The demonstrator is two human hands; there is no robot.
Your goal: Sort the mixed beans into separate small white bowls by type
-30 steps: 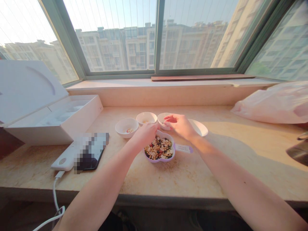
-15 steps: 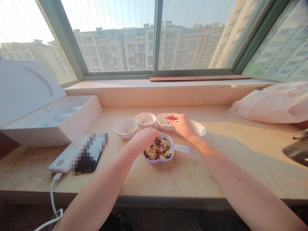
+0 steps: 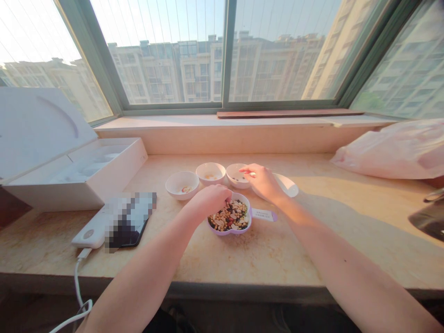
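Note:
A lilac-rimmed, lobed bowl (image 3: 229,232) holds a mix of dark beans, yellow beans, pale flat pieces and a few red ones. My left hand (image 3: 215,198) is at its back left edge, fingers curled down; whatever they pinch is hidden. Above the right side of a small white bowl (image 3: 231,172) with a few dark beans, my right hand (image 3: 263,181) has its fingers bent together, and anything between them is too small to make out. Beside it stand a white bowl (image 3: 210,167) with yellowish bits and another white bowl (image 3: 172,186) with reddish and pale pieces.
A white dish (image 3: 290,186) lies partly behind my right wrist. A paper label (image 3: 262,214) covers the lilac bowl's handle. To the left are an open white box (image 3: 114,180), a phone (image 3: 133,231) and a cabled power bank (image 3: 90,233); a plastic bag (image 3: 391,150) sits right.
The view has shifted very slightly. Both hands stay at the same bowls, with the right fingers a little changed in pose.

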